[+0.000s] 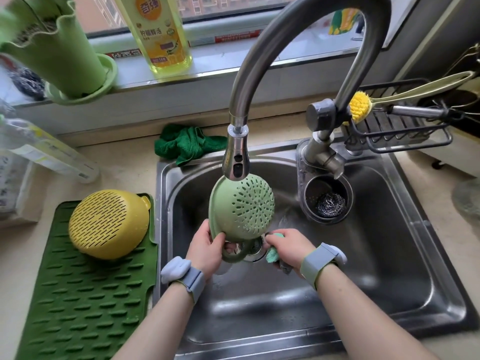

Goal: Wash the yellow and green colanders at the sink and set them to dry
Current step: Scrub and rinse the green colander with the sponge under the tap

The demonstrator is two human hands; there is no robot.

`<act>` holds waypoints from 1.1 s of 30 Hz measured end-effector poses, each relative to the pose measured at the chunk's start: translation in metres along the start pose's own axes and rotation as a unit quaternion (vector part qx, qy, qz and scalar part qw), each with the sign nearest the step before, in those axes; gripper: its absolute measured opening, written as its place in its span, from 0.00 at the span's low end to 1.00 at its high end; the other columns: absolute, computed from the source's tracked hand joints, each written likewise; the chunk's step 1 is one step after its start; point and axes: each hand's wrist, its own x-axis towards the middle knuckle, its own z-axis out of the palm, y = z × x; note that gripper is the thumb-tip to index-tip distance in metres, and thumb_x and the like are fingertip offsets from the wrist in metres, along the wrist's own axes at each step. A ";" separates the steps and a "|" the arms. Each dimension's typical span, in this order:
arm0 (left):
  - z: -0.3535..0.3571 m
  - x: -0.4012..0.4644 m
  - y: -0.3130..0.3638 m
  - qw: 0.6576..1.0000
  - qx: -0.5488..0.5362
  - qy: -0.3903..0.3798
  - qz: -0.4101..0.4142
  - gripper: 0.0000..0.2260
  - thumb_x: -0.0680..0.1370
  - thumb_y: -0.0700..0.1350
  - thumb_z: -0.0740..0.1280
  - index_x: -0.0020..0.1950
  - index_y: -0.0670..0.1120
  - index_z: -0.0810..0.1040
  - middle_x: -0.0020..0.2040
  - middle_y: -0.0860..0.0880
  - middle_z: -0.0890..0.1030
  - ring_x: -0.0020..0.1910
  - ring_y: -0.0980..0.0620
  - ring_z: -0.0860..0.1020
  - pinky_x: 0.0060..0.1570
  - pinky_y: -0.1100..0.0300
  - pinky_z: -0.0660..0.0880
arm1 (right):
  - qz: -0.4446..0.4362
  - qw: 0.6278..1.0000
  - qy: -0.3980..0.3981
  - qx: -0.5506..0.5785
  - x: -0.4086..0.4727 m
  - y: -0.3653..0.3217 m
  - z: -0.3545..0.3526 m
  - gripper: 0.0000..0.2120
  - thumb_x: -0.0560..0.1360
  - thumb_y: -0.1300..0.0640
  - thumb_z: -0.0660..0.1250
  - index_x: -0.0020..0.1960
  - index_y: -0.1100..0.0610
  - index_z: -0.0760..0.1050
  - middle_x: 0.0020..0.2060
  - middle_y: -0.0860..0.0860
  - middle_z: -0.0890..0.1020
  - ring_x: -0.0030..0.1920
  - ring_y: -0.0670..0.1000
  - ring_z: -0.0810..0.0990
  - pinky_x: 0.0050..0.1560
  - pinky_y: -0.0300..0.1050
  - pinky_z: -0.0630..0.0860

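The green colander (pixel 242 207) is tipped on its side over the steel sink (pixel 389 229), its holed bottom facing right, right under the faucet head (pixel 235 162). My left hand (pixel 207 249) grips its rim and loop handle from below. My right hand (pixel 284 249) holds a teal cleaning cloth (pixel 272 253) just right of the colander's lower edge, above the drain. The yellow colander (pixel 109 223) lies upside down on the dark green drying mat (pixel 85 307) left of the sink.
A strainer cup with a steel scourer (pixel 330 202) sits at the sink's back right. A wire rack with a yellow brush (pixel 359 105) stands behind the tap. A green rag (pixel 187 144), a dish soap bottle (pixel 161 32) and a green holder (pixel 59 55) line the back.
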 end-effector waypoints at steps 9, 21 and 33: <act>-0.001 0.000 0.000 0.989 0.102 0.084 0.069 0.10 0.77 0.37 0.62 0.51 0.51 0.76 0.39 0.48 0.84 0.36 0.50 0.85 0.43 0.49 0.82 | -0.015 0.997 0.039 0.070 -0.005 -0.009 -0.006 0.09 0.75 0.57 0.64 0.40 0.60 0.78 0.31 0.58 0.80 0.24 0.53 0.72 0.24 0.40 0.67; 0.014 0.005 -0.025 0.834 0.352 0.042 0.424 0.18 0.75 0.46 0.68 0.65 0.51 0.74 0.54 0.52 0.79 0.45 0.48 0.80 0.38 0.55 0.79 | -0.087 0.975 0.196 -0.060 0.002 -0.056 -0.005 0.11 0.68 0.49 0.68 0.45 0.56 0.73 0.41 0.55 0.82 0.43 0.60 0.81 0.44 0.51 0.78; -0.001 0.017 0.015 0.972 -0.147 -0.060 -0.173 0.08 0.81 0.40 0.60 0.55 0.36 0.74 0.39 0.38 0.81 0.24 0.50 0.79 0.23 0.61 0.77 | -0.038 0.997 0.051 0.034 -0.010 -0.036 -0.029 0.04 0.72 0.60 0.64 0.41 0.61 0.74 0.26 0.59 0.74 0.21 0.54 0.69 0.24 0.42 0.65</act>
